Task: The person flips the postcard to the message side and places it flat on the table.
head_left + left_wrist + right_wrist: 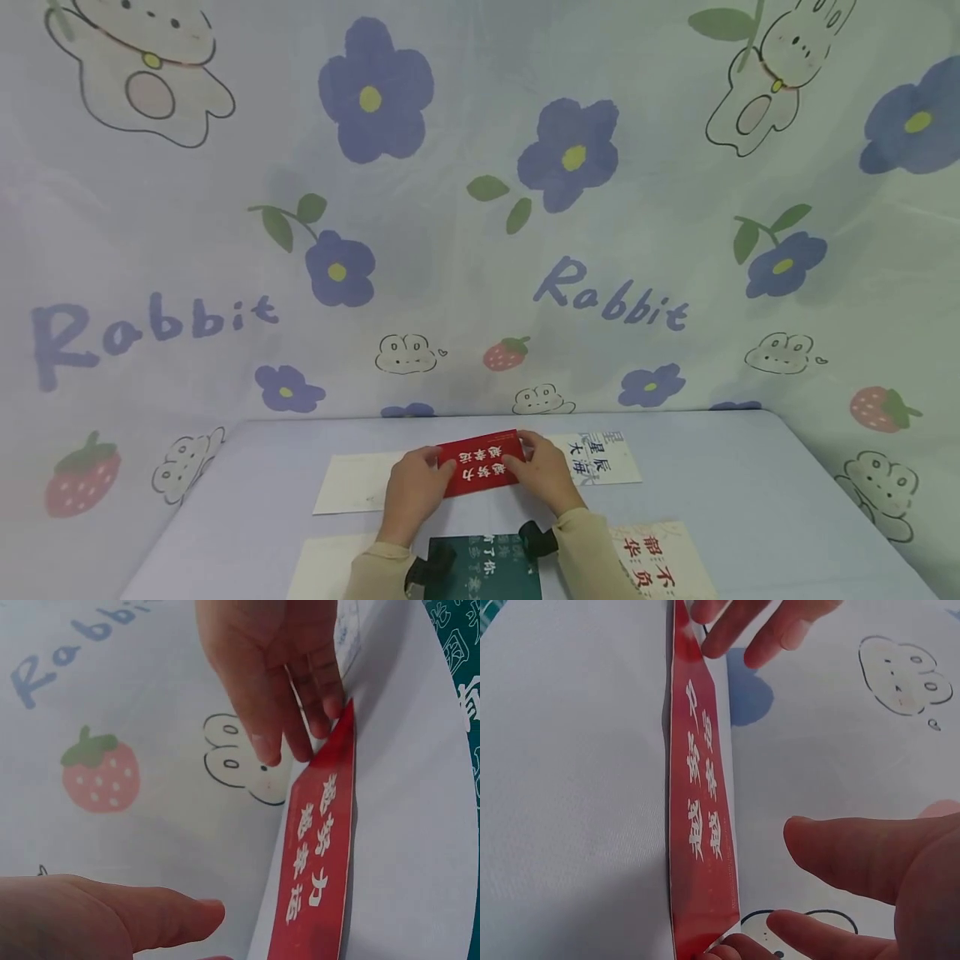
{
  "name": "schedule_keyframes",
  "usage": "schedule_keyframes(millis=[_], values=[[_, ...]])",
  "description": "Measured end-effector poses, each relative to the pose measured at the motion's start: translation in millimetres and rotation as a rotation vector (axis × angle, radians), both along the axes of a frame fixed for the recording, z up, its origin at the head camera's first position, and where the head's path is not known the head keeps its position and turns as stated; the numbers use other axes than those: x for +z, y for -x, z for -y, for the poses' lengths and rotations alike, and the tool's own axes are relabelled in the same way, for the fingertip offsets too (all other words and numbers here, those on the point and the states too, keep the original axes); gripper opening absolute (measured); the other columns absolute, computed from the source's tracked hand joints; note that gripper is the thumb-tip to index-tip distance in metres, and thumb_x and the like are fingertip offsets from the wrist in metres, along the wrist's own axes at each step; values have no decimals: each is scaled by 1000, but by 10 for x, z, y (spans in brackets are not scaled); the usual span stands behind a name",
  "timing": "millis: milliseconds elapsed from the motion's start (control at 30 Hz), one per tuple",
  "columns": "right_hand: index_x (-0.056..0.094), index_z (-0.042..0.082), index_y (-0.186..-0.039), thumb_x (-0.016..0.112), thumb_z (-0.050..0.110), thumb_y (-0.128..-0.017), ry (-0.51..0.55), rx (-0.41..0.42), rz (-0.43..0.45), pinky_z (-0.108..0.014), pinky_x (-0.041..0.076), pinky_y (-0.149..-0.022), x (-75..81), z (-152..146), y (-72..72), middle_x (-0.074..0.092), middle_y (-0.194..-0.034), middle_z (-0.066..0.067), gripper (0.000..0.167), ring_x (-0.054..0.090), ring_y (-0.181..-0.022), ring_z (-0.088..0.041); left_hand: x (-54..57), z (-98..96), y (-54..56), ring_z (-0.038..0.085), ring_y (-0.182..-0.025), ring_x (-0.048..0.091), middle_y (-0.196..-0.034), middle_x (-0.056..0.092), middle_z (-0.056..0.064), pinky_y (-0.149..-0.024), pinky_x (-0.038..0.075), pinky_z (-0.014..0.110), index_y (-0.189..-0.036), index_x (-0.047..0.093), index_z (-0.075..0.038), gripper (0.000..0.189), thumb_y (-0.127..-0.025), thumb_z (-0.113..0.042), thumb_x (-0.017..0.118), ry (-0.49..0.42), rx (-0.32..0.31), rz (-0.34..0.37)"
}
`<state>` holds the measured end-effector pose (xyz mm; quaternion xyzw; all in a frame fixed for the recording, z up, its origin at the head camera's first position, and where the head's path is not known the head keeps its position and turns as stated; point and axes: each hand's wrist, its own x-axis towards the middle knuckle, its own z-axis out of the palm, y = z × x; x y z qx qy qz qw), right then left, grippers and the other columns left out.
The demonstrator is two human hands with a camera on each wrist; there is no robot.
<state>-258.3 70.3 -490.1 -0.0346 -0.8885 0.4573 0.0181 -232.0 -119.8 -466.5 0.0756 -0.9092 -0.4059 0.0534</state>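
Note:
A red card (480, 468) with white Chinese characters lies in the back row between both hands, slightly slanted. My left hand (415, 490) is at its left end, and my right hand (550, 472) is at its right end. In the head view both thumbs overlap the card. From the right wrist view, the right thumb (840, 844) stands apart from the red card (697, 772), while the other fingers meet its corner. The left wrist view shows the right hand's fingers straight, fingertips right at the far corner of the red card (315, 847).
Left of the red card is a plain cream card (352, 483); right of it, a white card (603, 458) with blue characters. In front lie another cream card (322, 567), a dark green card (483, 575) and a cream card (660, 554) with red characters. A printed cloth wall (465, 275) rises behind.

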Motion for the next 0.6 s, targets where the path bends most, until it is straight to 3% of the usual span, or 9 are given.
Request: schedule_keyframes(millis=[367, 600], values=[[57, 1, -137, 76, 22, -89, -6, 26, -8, -50, 57, -88, -20, 2, 0, 63, -129, -21, 56, 63, -107, -34, -38, -21, 24, 40, -107, 63, -123, 66, 25, -86, 57, 54, -126, 65, 6, 47, -89, -21, 74, -16, -12, -2], [58, 1, -136, 75, 20, -89, 20, 17, -23, -47, 57, -87, -28, 0, 5, 63, -128, -20, 53, 62, -106, -32, -42, 33, 64, 40, -110, 60, -123, 64, 25, -88, 55, 56, -128, 64, 5, 45, -91, -21, 71, -116, -8, 39]])
